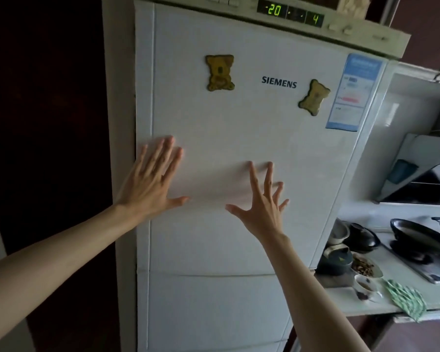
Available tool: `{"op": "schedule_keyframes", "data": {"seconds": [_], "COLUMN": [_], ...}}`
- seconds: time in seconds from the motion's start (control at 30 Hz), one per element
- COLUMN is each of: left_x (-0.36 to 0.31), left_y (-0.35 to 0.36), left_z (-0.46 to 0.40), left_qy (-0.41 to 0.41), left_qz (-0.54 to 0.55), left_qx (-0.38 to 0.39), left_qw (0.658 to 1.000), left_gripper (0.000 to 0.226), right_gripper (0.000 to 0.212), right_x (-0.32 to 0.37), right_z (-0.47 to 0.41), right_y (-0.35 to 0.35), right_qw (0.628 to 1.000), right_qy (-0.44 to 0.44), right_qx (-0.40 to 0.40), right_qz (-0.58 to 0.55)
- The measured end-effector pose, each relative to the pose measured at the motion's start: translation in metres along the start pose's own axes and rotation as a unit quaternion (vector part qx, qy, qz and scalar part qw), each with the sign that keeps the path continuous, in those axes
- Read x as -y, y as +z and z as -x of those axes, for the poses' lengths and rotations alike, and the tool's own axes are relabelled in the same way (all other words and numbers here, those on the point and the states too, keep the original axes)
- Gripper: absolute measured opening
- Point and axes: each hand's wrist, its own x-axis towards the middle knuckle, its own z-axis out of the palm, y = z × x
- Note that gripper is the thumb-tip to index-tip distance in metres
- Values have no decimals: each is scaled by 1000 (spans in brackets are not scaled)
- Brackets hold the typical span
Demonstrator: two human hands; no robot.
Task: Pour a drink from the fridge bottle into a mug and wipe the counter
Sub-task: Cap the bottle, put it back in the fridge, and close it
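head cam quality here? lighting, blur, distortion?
Head view: dim and soft overall, left side nearly black; wide-angle bends the fridge door edges; both hands, left hand and right hand, cast soft shadows on the door; stove corner smeared; green display legible.

Just the one view here, a wide-angle camera on the person's head, so nothing overlaps with a second angle. It faces straight at the white fridge door [239, 148] from close up, tilted a bit so the temperature display [290, 12] sits at the top edge. Both bare arms reach in from the bottom corners. The counter [353, 298] and stove [417, 260] squeeze into the lower right, bent by the lens.
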Motion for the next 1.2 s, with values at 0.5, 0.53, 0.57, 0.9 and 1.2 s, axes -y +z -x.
{"op": "schedule_keyframes", "data": {"seconds": [0.5, 0.53, 0.57, 0.9, 1.2], "left_x": [-6, -8, -9, -137, -311], "left_y": [42, 39, 35, 9, 16], "left_z": [-5, -5, -4, 34, 120], "left_qy": [-15, -18, -23, 134, 235], "left_qz": [24, 32, 46, 207, 424], "left_qx": [-2, -2, -3, 23, 222], "left_qw": [1000, 999, 999, 969, 846], "left_gripper": [111, 112, 111, 68, 39], "right_gripper": [113, 109, 105, 85, 76], "right_x": [-1, 0, 1, -55, -146], "right_z": [-11, -10, -8, 101, 271], "right_y": [11, 7, 4, 4, 9], "right_qw": [999, 998, 999, 993, 951], "right_qy": [-10, -7, -7, 87, 262], "right_qx": [12, 15, 18, 64, 158], "right_qz": [48, 54, 49, 54, 32]}}
